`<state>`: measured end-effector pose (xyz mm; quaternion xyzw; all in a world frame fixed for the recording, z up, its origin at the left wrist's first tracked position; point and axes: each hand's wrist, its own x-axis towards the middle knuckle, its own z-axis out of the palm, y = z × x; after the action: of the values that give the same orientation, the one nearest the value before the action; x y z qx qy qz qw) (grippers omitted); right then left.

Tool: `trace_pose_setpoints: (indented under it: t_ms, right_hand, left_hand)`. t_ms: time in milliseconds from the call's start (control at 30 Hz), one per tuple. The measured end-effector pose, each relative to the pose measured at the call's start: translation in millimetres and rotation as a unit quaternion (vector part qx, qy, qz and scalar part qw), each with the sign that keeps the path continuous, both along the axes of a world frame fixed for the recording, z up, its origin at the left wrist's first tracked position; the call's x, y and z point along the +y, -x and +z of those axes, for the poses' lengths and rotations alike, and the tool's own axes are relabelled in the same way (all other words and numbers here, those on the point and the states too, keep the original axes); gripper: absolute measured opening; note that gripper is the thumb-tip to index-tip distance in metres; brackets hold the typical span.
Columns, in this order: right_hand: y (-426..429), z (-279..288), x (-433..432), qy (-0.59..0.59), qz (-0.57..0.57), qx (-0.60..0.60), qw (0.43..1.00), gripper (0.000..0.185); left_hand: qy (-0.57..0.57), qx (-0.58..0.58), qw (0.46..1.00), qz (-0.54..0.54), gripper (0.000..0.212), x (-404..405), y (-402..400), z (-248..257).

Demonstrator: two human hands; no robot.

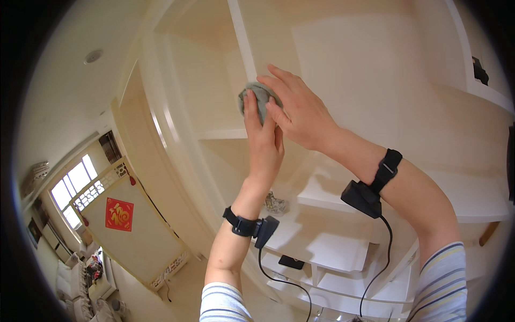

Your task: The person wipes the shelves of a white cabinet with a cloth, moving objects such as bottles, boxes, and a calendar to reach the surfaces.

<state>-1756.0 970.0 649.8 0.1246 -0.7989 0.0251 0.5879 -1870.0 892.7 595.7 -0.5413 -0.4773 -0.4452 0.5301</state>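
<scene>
My left hand (263,139) is raised and holds a bunched grey-green cloth (257,90) against the front edge of a white upright shelf divider (243,44). Its fingers lie stretched over the cloth. Beside it on the right is my right hand (299,108), fingers apart, its thumb tip over the cloth's right edge. I see nothing else in that hand. Part of the cloth is hidden behind the fingers of both hands.
White shelves (334,197) step down below my hands. A patterned ornament (275,203) and a black phone (291,262) rest on them. Cables (388,257) hang from black wrist-strapped devices (362,197). At left stands a screen panel (141,237) bearing a red decoration (119,214).
</scene>
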Motion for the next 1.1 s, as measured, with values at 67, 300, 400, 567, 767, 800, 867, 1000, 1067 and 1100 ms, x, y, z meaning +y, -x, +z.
trace_pose_setpoints:
  t_ms: [67, 300, 400, 567, 767, 800, 867, 1000, 1067, 1100]
  right_hand:
    - [-5.1, 1.3, 6.1, -0.025, -0.036, 0.027, 0.999, 0.042]
    - [-9.9, 17.7, 27.4, -0.013, -0.047, 0.046, 0.998, 0.042]
    - [-16.2, 34.6, 35.6, 0.064, 0.009, 0.019, 0.998, 0.043]
    - [-3.2, 49.2, 41.9, 0.234, 0.202, -0.048, 0.950, 0.050]
    - [14.7, 61.8, 12.5, 0.359, 0.390, -0.137, 0.837, 0.053]
    - [20.3, 62.7, 13.7, 0.354, 0.410, -0.116, 0.833, 0.054]
    - [29.5, 68.0, 19.5, 0.320, 0.390, -0.107, 0.857, 0.055]
    - [57.1, 88.9, 25.2, 0.227, 0.223, -0.053, 0.947, 0.057]
    - [73.8, 92.8, 29.5, 0.203, 0.134, 0.021, 0.970, 0.058]
    - [81.3, 91.7, 26.4, 0.197, 0.097, 0.055, 0.974, 0.059]
  left_hand:
    - [-0.003, 0.028, 0.999, 0.019, 0.043, 6.1, 5.4, 26.3]
    - [-0.083, 0.195, 0.947, 0.243, 0.044, 11.3, 24.8, 165.6]
    - [0.011, 0.176, 0.901, 0.397, 0.043, 5.7, 8.8, 200.0]
    - [0.030, 0.250, 0.915, 0.314, 0.051, 16.3, 3.9, 168.2]
    - [0.076, 0.098, 0.990, 0.070, 0.054, -0.3, -14.1, 146.8]
    - [0.094, 0.055, 0.994, 0.013, 0.053, -4.4, -19.3, 144.4]
    - [0.110, 0.004, 0.988, -0.111, 0.049, -12.4, -22.0, 136.8]
    - [0.086, 0.018, 0.980, -0.177, 0.042, -15.7, -19.1, 125.7]
    - [-0.017, 0.047, 0.984, -0.170, 0.040, -6.9, -22.1, 114.5]
    - [-0.067, 0.060, 0.983, -0.160, 0.040, -4.3, -20.3, 106.7]
